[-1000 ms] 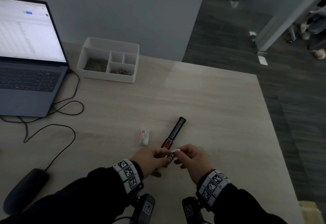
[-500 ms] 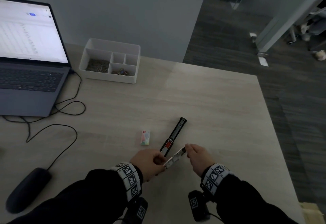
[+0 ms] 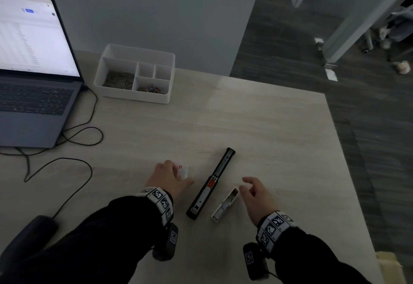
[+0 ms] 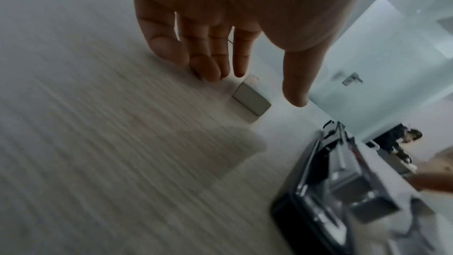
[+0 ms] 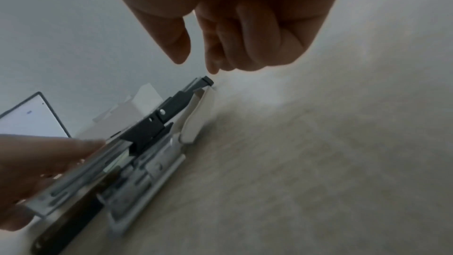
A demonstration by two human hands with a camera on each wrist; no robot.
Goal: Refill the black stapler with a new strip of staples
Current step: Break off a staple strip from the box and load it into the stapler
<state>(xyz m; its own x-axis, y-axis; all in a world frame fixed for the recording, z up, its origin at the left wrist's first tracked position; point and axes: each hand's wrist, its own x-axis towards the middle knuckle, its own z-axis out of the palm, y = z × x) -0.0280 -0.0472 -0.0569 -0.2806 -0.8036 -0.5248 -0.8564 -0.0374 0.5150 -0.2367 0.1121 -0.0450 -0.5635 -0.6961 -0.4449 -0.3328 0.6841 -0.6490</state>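
The stapler (image 3: 211,185) lies flat on the table (image 3: 268,131) between the two hands, its long axis running away from the person and tilting a little to the right. Just right of its near end lies a short white part (image 3: 225,204), roughly parallel to it. The left hand (image 3: 166,177) is stretched out with straight fingers over the small staple box (image 3: 183,170), which sits just left of the stapler; whether the fingertips already touch the box I cannot tell. That hand is clearly the nearer one for fetching staples. The right hand (image 3: 257,196) hovers loosely curled, empty, just beside the white part's far end.

The stapler is slim, black outside with a bright metal channel and a red patch inside. The box is a small, pale, flat-sided carton. The table looks like matte, pale wood grain.
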